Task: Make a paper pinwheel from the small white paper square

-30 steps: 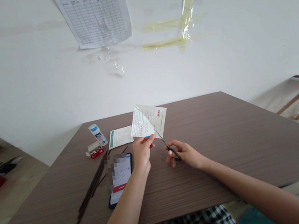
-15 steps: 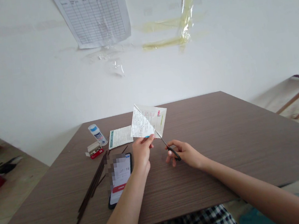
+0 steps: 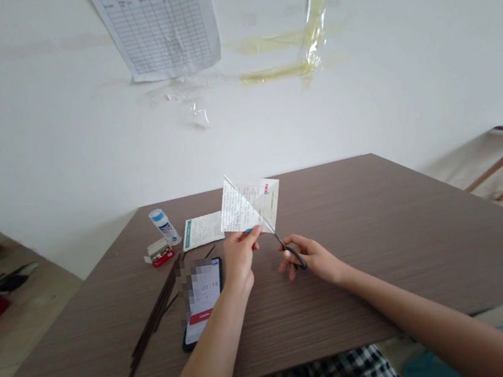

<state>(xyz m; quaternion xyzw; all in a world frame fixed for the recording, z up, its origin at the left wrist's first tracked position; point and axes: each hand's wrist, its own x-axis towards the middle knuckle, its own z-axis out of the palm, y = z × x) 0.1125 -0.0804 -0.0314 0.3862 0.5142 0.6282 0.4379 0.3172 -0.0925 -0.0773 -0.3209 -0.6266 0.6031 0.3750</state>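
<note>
Between thumb and fingers, my left hand (image 3: 240,255) pinches the lower edge of a printed sheet of paper (image 3: 238,207), raised above the table. The sheet has dense black text on its left part and red and green print on its right. My right hand (image 3: 309,256) is closed around the black handles of a pair of scissors (image 3: 295,259). Their blades meet the sheet's lower edge, close to my left fingertips. A diagonal line crosses the paper from its upper left corner toward the blades; whether it is a cut or a fold, I cannot tell.
On the brown table (image 3: 375,215) at left are a glue bottle (image 3: 164,226), a small red-and-white box (image 3: 160,253), a white-and-green packet (image 3: 202,229), several thin dark sticks (image 3: 156,312) and a phone (image 3: 204,303). A white wall (image 3: 271,130) rises behind.
The scissors have shifted slightly to the right and down, with less blade over the paper. The sheet has tilted a little; my left hand has barely moved.
</note>
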